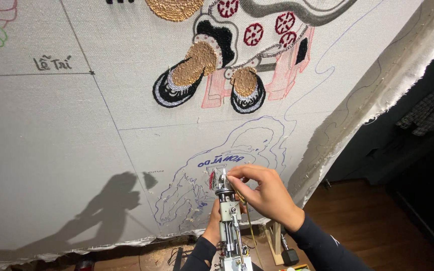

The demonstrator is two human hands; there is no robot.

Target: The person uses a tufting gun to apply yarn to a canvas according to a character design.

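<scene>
Metal, silvery and narrow: tufting gun (229, 221) held upright against the grey backing cloth (51, 150), just below the half-filled blue outline (217, 185) drawn low on it. Long axis close to vertical, tilted a little, needle tip up and toward the cloth, body running down out of view. Red yarn (211, 179) showing just left of the tip.

Right hand (264, 193) closed in a pinch at the gun's tip, thumb and forefinger gripping something fine there, likely yarn at the needle, too small to tell. Left hand (212, 226) wrapped around the gun's body below the tip, mostly hidden behind it.

To do this well, judging from here: keep the gun steady with the lower hand, work only with fingertips at the needle, keep the yarn slack and clear of the moving parts.

Above the gun, finished gold and black shoes (207, 75); right of it, the cloth's frayed edge (377, 95) and dark wooden floor (377, 231).
</scene>
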